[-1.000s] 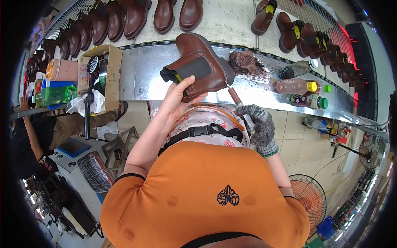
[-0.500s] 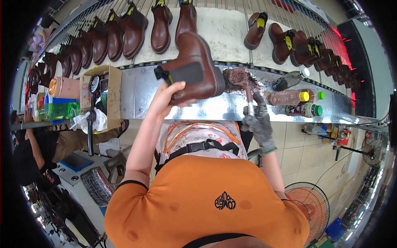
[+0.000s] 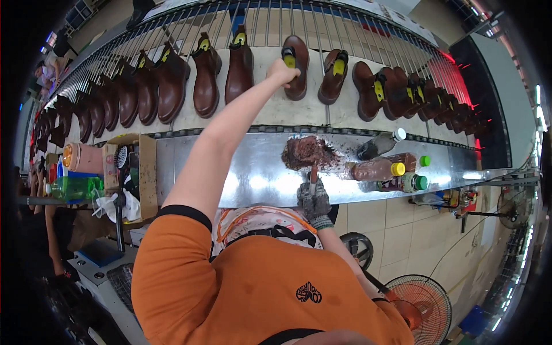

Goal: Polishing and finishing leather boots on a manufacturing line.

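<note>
The left hand [image 3: 283, 71] is stretched out to twelve o'clock, closed on the top of a brown boot [image 3: 295, 66] that already stands in the row on the conveyor belt [image 3: 299, 112], so setting it down looks all but done. The gloved right hand [image 3: 313, 198] grips a brush [image 3: 307, 155] resting on the steel surface [image 3: 253, 172], with bottles [image 3: 382, 169] at three o'clock.
</note>
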`<action>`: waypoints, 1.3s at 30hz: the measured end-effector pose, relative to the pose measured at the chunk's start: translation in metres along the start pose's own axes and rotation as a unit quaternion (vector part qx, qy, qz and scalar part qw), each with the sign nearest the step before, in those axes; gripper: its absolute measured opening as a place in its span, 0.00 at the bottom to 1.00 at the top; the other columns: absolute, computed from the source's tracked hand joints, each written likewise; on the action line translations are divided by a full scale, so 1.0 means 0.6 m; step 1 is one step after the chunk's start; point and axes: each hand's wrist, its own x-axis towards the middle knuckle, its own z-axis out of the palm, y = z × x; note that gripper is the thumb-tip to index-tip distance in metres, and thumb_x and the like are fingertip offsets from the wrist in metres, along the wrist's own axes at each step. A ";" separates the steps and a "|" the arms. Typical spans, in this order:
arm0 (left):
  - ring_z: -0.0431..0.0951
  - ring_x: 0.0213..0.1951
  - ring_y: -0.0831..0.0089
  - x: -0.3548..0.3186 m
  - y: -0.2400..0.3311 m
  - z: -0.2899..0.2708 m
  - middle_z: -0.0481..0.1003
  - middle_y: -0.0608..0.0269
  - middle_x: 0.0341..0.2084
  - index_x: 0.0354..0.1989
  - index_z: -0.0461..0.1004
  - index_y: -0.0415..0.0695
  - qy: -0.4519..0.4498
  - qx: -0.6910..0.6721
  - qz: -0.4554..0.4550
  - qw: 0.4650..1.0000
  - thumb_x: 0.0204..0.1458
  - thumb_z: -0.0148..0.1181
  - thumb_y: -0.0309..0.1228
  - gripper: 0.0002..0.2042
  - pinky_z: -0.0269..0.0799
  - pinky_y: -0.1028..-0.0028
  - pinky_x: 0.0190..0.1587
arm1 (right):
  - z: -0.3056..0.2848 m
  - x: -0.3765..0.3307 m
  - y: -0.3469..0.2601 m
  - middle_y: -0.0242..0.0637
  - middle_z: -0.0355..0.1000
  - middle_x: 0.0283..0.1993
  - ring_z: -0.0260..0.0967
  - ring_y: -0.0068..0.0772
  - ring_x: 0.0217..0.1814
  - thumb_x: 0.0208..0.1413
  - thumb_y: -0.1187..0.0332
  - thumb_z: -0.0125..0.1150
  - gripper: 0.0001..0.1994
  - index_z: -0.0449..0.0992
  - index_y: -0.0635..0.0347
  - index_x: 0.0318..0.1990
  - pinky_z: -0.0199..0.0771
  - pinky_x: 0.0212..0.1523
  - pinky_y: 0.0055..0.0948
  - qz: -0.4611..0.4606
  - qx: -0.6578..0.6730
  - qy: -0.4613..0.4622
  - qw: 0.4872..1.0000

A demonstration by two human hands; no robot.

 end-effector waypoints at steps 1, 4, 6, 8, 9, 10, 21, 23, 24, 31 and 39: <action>0.80 0.33 0.59 0.004 0.002 0.008 0.76 0.49 0.35 0.38 0.72 0.37 0.008 0.036 0.000 0.999 0.40 0.63 0.41 0.21 0.75 0.65 0.34 | 0.001 -0.002 -0.021 0.31 0.66 0.21 0.64 0.24 0.19 0.57 0.64 0.51 0.13 0.66 0.57 0.48 0.65 0.20 0.28 0.000 -0.001 0.004 1.000; 0.74 0.46 0.53 0.025 0.002 0.002 0.73 0.46 0.41 0.44 0.69 0.37 0.106 0.065 0.068 0.990 0.42 0.62 0.43 0.25 0.67 0.59 0.48 | 0.004 -0.012 -0.087 0.41 0.70 0.28 0.69 0.39 0.25 0.57 0.60 0.50 0.19 0.64 0.58 0.53 0.69 0.27 0.37 0.036 -0.252 -0.012 0.967; 0.63 0.56 0.50 0.033 -0.025 -0.001 0.67 0.42 0.48 0.50 0.63 0.36 0.309 0.004 0.211 0.927 0.42 0.62 0.45 0.31 0.57 0.58 0.56 | -0.005 -0.005 -0.049 0.50 0.70 0.39 0.69 0.53 0.35 0.56 0.57 0.49 0.23 0.63 0.57 0.56 0.69 0.36 0.45 -0.096 -0.350 0.002 0.932; 0.58 0.57 0.49 0.054 -0.061 -0.034 0.62 0.39 0.52 0.55 0.57 0.35 0.457 -0.015 0.267 0.848 0.43 0.62 0.46 0.36 0.55 0.58 0.57 | -0.013 0.000 -0.023 0.54 0.67 0.47 0.67 0.58 0.43 0.56 0.56 0.49 0.24 0.62 0.55 0.59 0.67 0.41 0.49 -0.127 -0.418 -0.003 0.899; 0.59 0.56 0.48 0.068 -0.087 -0.045 0.63 0.39 0.51 0.56 0.56 0.34 0.522 0.013 0.204 0.828 0.42 0.63 0.46 0.38 0.56 0.57 0.57 | -0.014 0.001 -0.024 0.54 0.67 0.47 0.67 0.57 0.44 0.56 0.56 0.49 0.25 0.61 0.55 0.59 0.68 0.42 0.48 -0.128 -0.394 0.000 0.910; 0.61 0.55 0.47 0.082 -0.120 -0.051 0.63 0.39 0.51 0.57 0.55 0.33 0.582 0.043 0.138 0.800 0.42 0.64 0.47 0.39 0.56 0.57 0.56 | -0.014 0.001 -0.027 0.54 0.67 0.47 0.68 0.56 0.44 0.56 0.56 0.48 0.25 0.61 0.55 0.60 0.69 0.42 0.47 -0.128 -0.370 0.001 0.920; 0.72 0.49 0.53 0.076 -0.199 -0.105 0.73 0.45 0.44 0.45 0.69 0.39 0.237 0.076 -0.028 0.968 0.31 0.68 0.54 0.36 0.67 0.62 0.51 | -0.009 -0.004 -0.039 0.53 0.65 0.51 0.66 0.54 0.49 0.56 0.59 0.47 0.24 0.60 0.55 0.60 0.67 0.47 0.45 -0.119 -0.381 -0.021 0.917; 0.72 0.49 0.54 0.035 -0.199 -0.110 0.73 0.45 0.44 0.44 0.70 0.39 0.225 0.086 -0.044 0.970 0.31 0.68 0.52 0.35 0.67 0.62 0.51 | -0.006 -0.007 -0.057 0.53 0.65 0.50 0.66 0.54 0.49 0.56 0.59 0.48 0.23 0.61 0.56 0.59 0.67 0.48 0.44 -0.075 -0.365 -0.020 0.928; 0.73 0.48 0.54 0.014 -0.209 -0.113 0.72 0.44 0.44 0.45 0.70 0.37 0.212 0.067 -0.027 0.975 0.31 0.68 0.51 0.35 0.67 0.63 0.51 | -0.004 -0.008 -0.063 0.52 0.65 0.50 0.66 0.53 0.49 0.56 0.59 0.48 0.23 0.62 0.57 0.58 0.67 0.48 0.44 -0.030 -0.349 -0.024 0.937; 0.76 0.43 0.56 -0.234 -0.285 -0.121 0.76 0.46 0.38 0.45 0.70 0.33 0.171 0.013 0.075 0.982 0.28 0.71 0.45 0.35 0.69 0.65 0.47 | -0.007 -0.003 -0.051 0.41 0.70 0.34 0.69 0.40 0.34 0.49 0.63 0.58 0.23 0.67 0.60 0.52 0.69 0.38 0.36 -0.158 -0.281 0.027 0.946; 0.74 0.45 0.60 -0.410 -0.354 -0.097 0.73 0.48 0.43 0.53 0.63 0.37 0.175 -0.042 0.053 0.982 0.39 0.69 0.40 0.33 0.68 0.68 0.48 | -0.024 -0.027 -0.061 0.46 0.70 0.47 0.70 0.46 0.45 0.53 0.62 0.54 0.22 0.65 0.60 0.55 0.69 0.44 0.39 -0.013 -0.288 -0.050 0.956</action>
